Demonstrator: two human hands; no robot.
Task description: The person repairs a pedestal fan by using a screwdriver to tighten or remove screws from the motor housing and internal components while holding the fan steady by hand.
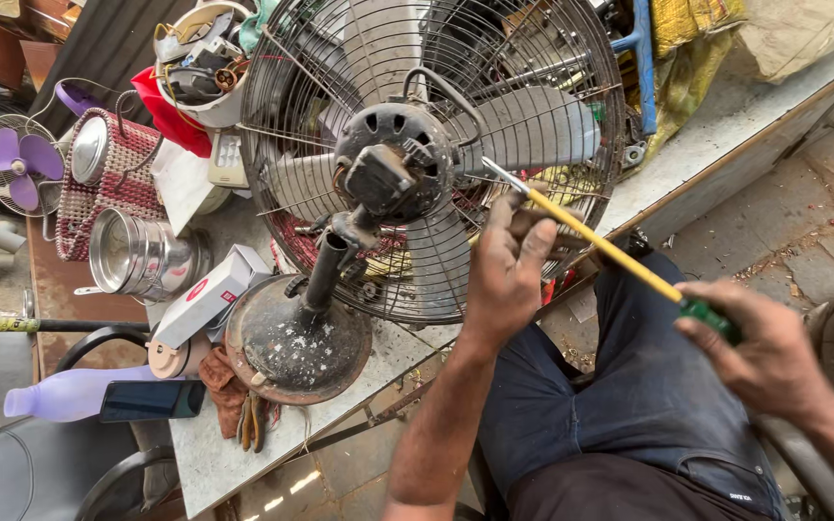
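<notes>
The table fan (407, 183) lies tipped on the tabletop (234, 453), its round base (296, 338) toward the person and the rear of the wire guard facing up, the dark motor housing (393, 159) in the middle of the cage. The right hand (760, 347) is clenched around the green handle of a screwdriver (596, 241), and the long axis of that tool runs up and to the left, yellow shaft first, its metal tip landing just beside the motor housing on its right edge. The left hand (509, 265) is the nearer one to the fan: it grips the guard wires right under the shaft, fingers curled through the cage, bracing it. The right hand sits well apart from the fan, out over the person's lap, the blue trousers (629, 405) below it
</notes>
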